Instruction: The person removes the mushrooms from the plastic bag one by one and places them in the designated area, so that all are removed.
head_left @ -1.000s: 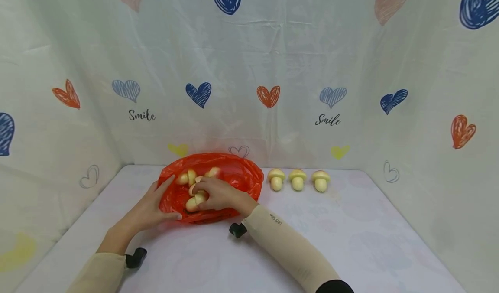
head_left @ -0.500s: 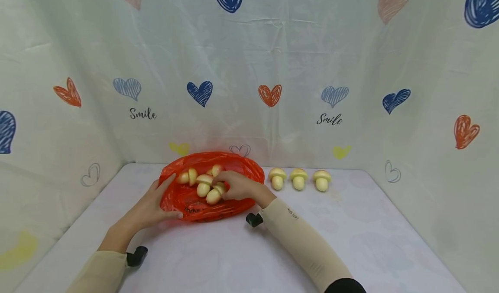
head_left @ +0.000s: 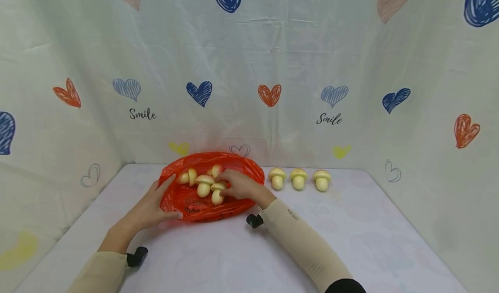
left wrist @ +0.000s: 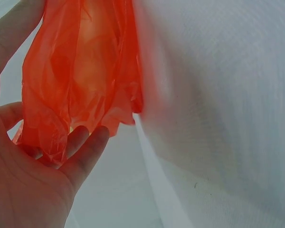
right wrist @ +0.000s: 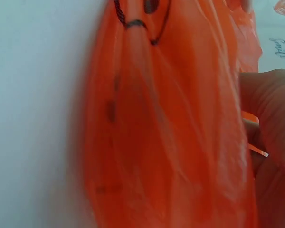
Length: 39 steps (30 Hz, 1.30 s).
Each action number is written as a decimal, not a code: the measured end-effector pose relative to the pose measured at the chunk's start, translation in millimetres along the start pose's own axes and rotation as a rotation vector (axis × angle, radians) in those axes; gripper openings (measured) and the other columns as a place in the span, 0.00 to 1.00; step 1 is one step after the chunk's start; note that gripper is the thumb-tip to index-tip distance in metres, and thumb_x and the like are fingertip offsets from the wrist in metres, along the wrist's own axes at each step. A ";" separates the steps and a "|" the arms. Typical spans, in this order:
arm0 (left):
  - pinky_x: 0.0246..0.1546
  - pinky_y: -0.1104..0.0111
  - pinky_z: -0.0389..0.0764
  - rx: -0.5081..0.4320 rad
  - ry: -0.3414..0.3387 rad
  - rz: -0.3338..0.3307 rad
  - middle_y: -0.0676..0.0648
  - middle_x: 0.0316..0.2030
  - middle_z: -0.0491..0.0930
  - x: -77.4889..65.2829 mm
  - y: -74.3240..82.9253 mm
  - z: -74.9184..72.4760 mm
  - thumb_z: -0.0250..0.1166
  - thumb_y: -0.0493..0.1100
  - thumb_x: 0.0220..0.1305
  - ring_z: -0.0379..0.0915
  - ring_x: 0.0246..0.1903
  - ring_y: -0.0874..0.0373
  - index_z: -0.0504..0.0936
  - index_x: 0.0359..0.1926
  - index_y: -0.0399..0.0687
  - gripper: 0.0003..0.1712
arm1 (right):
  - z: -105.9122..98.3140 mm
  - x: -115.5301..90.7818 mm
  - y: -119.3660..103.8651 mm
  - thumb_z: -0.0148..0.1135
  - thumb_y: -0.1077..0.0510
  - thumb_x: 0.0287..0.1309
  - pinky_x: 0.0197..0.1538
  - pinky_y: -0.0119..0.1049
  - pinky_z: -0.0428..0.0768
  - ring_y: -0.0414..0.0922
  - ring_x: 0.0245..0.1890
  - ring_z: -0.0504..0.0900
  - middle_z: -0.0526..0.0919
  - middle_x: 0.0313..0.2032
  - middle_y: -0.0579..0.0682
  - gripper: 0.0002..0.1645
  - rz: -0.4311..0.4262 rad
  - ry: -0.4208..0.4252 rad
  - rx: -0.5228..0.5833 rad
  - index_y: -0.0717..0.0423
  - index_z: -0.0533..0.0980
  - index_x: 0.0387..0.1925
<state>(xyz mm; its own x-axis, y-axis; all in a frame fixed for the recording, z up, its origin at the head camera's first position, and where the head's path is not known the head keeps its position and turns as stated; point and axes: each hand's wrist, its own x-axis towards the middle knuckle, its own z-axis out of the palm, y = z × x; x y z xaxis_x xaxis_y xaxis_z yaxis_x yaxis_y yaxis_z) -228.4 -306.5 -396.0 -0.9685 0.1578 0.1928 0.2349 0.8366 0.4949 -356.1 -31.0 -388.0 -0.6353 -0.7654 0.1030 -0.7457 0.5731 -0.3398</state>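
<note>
In the head view, a red plastic bag [head_left: 183,206] lies wide-mouthed on the table with several pale mushrooms inside. My left hand [head_left: 150,208] is spread against the bag's left side, thumb at the front edge. The left wrist view has its fingers [left wrist: 88,154] extended along the crumpled plastic. Reaching into the bag's right part, my right hand [head_left: 239,184] pinches one mushroom [head_left: 218,197] by its side. Close to that one stands another mushroom [head_left: 203,190]; a mushroom [head_left: 192,176] lies at the left and one more [head_left: 217,170] at the back. Red plastic hides most of the right fingers in the right wrist view.
Three mushrooms stand in a row right of the bag: a near one [head_left: 277,183], a middle one [head_left: 298,182] and a far-right one [head_left: 321,183]. The white table [head_left: 218,258] meets a heart-printed curtain [head_left: 241,50] at its back edge.
My right hand has moved rightward inside the bag, bringing two mushrooms from the left to the middle. The pinched one has turned more upright. My left hand stays at the bag's side.
</note>
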 end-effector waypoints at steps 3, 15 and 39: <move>0.50 0.34 0.68 0.002 -0.001 0.001 0.29 0.64 0.51 0.0 0.3 -0.1 0.73 0.66 0.44 0.55 0.60 0.28 0.45 0.75 0.53 0.66 | -3.8 -0.9 2.9 0.66 0.52 0.59 0.65 0.37 0.66 0.43 0.59 0.70 0.74 0.57 0.45 0.22 0.019 0.004 0.009 0.45 0.76 0.56; 0.50 0.34 0.68 0.007 0.002 -0.001 0.28 0.64 0.51 0.3 0.3 0.1 0.73 0.65 0.44 0.56 0.60 0.28 0.45 0.75 0.53 0.65 | 9.7 2.9 -5.8 0.67 0.31 0.47 0.42 0.37 0.76 0.38 0.42 0.73 0.74 0.47 0.41 0.36 0.127 0.068 -0.107 0.41 0.73 0.56; 0.50 0.33 0.67 0.005 0.001 0.002 0.28 0.65 0.50 -0.5 -0.1 0.2 0.73 0.65 0.44 0.55 0.61 0.28 0.45 0.75 0.53 0.65 | 6.4 -6.4 4.4 0.69 0.44 0.53 0.65 0.46 0.66 0.45 0.62 0.64 0.68 0.62 0.44 0.38 0.102 -0.063 0.025 0.39 0.66 0.65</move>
<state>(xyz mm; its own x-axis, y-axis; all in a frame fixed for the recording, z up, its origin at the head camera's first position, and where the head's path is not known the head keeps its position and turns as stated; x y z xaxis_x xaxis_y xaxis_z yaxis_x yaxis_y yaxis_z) -228.0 -306.5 -396.3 -0.9680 0.1589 0.1944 0.2362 0.8391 0.4901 -354.0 -25.5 -396.1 -0.6929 -0.7210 0.0080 -0.6722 0.6419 -0.3689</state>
